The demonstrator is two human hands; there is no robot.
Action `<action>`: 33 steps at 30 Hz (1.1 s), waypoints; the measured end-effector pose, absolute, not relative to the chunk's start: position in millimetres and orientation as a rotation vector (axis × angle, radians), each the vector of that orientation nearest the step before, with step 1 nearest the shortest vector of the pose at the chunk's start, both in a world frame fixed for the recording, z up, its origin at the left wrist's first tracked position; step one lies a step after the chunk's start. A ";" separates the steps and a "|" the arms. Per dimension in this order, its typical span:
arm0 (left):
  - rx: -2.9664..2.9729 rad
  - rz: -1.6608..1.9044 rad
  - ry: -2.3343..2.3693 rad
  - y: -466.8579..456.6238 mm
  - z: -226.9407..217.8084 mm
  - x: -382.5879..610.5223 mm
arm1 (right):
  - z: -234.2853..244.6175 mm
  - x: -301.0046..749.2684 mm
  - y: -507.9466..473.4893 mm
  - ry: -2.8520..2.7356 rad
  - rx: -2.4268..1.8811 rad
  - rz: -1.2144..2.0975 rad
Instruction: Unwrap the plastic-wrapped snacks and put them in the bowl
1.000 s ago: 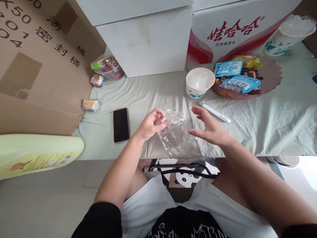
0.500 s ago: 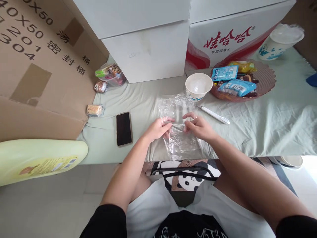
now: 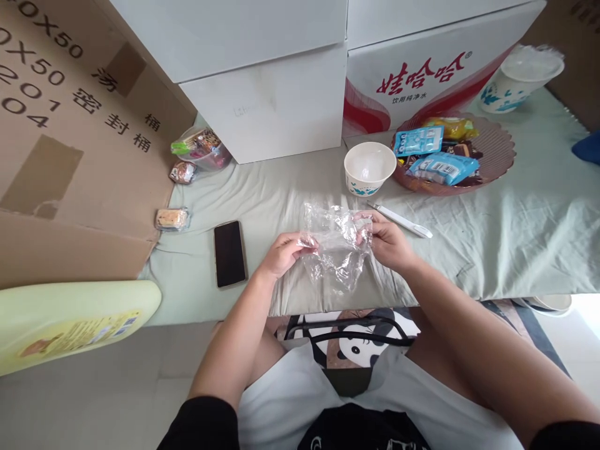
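A crumpled clear plastic bag hangs between my two hands just above the pale green cloth near the table's front edge. My left hand pinches the bag's left edge with closed fingers. My right hand grips the bag's right edge, fingers curled. The bag is spread open a little between them and sags down in the middle.
A black phone lies left of my hands. Behind them stand a white paper bowl, a white pen-like tool and a brown plate of snack packets. White boxes and a cardboard box line the back and left. A panda bag rests on my lap.
My hands have moved apart, each on one side of the bag, stretching it between them. One second ago my right hand was open and off the bag.
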State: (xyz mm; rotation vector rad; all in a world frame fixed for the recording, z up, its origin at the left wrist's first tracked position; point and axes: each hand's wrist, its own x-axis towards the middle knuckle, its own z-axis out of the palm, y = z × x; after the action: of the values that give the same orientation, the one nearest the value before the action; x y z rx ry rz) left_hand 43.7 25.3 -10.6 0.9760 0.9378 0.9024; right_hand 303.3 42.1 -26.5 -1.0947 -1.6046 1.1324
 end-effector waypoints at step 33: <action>1.739 1.016 0.923 3.8 20.6 53.6 | -11.1 332.9 33.3 -1.405 -1.071 1.096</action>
State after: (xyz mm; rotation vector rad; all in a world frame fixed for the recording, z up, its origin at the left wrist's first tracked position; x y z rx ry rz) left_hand 53.6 3.8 20.6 1.7389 0.9234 1.0165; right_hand 332.9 33.3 -11.1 -1.0710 -1.4045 1.0963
